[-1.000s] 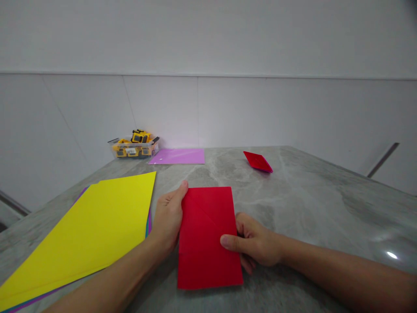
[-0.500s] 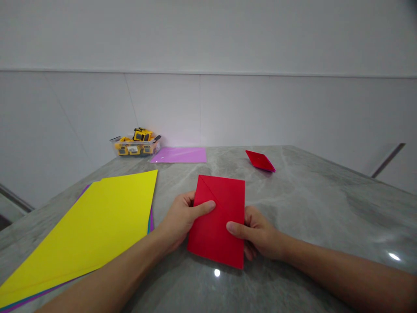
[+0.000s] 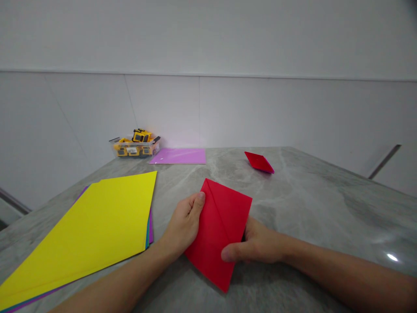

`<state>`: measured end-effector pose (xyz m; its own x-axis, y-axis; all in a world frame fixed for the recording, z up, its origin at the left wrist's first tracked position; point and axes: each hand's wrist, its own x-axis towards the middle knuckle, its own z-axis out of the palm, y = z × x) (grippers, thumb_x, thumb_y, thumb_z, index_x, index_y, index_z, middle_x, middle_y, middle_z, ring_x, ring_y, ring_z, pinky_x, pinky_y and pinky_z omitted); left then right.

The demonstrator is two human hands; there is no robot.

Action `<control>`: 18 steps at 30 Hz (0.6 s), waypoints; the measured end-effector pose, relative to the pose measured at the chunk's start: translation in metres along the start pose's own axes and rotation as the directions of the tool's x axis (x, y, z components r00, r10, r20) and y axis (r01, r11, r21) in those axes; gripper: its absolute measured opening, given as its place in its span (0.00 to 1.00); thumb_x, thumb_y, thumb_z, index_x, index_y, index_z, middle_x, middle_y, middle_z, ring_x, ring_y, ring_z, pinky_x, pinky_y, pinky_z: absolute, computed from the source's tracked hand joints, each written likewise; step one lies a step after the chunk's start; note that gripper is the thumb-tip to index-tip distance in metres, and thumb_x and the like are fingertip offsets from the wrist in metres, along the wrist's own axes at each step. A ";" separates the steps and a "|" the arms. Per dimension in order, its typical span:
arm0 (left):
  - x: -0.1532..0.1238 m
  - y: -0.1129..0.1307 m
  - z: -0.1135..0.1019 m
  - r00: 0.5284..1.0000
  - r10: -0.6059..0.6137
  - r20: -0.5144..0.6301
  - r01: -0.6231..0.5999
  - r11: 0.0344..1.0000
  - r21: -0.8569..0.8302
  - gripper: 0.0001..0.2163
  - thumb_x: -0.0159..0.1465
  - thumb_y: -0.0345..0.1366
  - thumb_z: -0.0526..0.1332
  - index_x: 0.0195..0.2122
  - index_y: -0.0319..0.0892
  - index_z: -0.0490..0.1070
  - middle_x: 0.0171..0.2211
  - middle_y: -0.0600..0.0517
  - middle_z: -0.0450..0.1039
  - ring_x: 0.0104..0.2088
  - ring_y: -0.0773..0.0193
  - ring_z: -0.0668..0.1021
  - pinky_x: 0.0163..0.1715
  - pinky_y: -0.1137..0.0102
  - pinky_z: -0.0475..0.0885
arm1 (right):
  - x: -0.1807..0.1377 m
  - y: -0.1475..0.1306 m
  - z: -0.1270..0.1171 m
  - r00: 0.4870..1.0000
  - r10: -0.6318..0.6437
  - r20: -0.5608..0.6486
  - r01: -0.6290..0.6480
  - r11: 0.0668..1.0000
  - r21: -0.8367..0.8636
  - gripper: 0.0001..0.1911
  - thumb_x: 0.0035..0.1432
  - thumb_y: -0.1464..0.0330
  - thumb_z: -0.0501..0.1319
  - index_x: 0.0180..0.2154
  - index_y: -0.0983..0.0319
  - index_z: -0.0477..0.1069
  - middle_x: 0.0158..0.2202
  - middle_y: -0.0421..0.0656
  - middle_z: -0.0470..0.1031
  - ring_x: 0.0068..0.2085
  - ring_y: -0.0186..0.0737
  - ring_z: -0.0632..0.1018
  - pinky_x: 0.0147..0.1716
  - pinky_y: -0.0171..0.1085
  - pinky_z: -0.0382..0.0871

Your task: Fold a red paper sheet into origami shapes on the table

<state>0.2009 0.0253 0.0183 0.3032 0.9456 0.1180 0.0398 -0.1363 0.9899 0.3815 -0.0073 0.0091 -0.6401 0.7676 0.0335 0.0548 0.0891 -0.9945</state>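
A folded sheet of red paper (image 3: 221,226) is held between both hands over the grey table, tilted, with a diagonal crease line running down from its top corner. My left hand (image 3: 186,221) grips its left edge, thumb near the top and fingers behind. Lower on the right side, my right hand (image 3: 252,243) pinches the paper with the thumb lying on its front face; the other fingers are mostly hidden behind it. Farther back on the right lies another folded red paper piece (image 3: 259,162) with a pinkish edge.
On the left, a yellow sheet (image 3: 97,221) tops a stack with teal and purple edges. A pink-purple sheet (image 3: 182,156) lies at the back, beside a clear plastic box (image 3: 133,150) holding yellow toy vehicles. The grey marbled table (image 3: 312,204) meets a white wall.
The red paper has rotated clockwise, and its lower end has come nearer. My left thumb has moved to its left edge; my right thumb has slid lower.
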 end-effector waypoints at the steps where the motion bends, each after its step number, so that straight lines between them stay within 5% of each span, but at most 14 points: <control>1: 0.000 0.002 0.000 1.000 0.011 -0.002 -0.011 1.000 0.008 0.20 0.61 0.55 0.54 0.24 0.43 0.65 0.21 0.55 0.68 0.22 0.64 0.69 0.21 0.74 0.62 | 0.000 0.000 0.000 1.000 0.020 0.013 -0.020 1.000 -0.009 0.16 0.49 0.61 0.68 0.32 0.64 0.67 0.22 0.36 0.66 0.20 0.27 0.65 0.18 0.27 0.58; 6: 0.004 0.006 -0.005 0.995 0.082 -0.053 -0.070 0.978 0.195 0.20 0.62 0.52 0.54 0.20 0.43 0.62 0.18 0.56 0.62 0.21 0.66 0.63 0.20 0.74 0.57 | 0.001 0.010 -0.007 0.999 0.000 -0.032 0.000 1.000 0.000 0.19 0.50 0.56 0.66 0.28 0.65 0.67 0.18 0.36 0.66 0.18 0.27 0.66 0.17 0.27 0.57; 11: 0.012 0.004 -0.016 0.992 0.127 0.017 -0.122 0.899 0.420 0.20 0.65 0.49 0.51 0.21 0.42 0.65 0.19 0.56 0.64 0.22 0.66 0.65 0.22 0.73 0.56 | 0.005 0.020 -0.017 0.975 0.017 -0.223 0.008 0.994 0.109 0.25 0.52 0.50 0.62 0.23 0.66 0.67 0.16 0.37 0.65 0.15 0.27 0.65 0.13 0.27 0.57; 18: 0.010 0.012 -0.024 0.957 0.267 0.115 -0.279 0.731 0.623 0.19 0.68 0.44 0.49 0.22 0.44 0.65 0.17 0.56 0.63 0.20 0.65 0.66 0.25 0.70 0.54 | 0.008 0.017 -0.015 0.971 0.001 -0.239 0.024 0.995 0.101 0.22 0.49 0.52 0.65 0.25 0.66 0.67 0.17 0.37 0.66 0.15 0.26 0.65 0.13 0.26 0.56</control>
<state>0.1813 0.0407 0.0338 0.4102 0.8345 0.3680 0.5375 -0.5471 0.6416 0.3888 0.0101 -0.0056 -0.4382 0.8972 0.0553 -0.0387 0.0427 -0.9983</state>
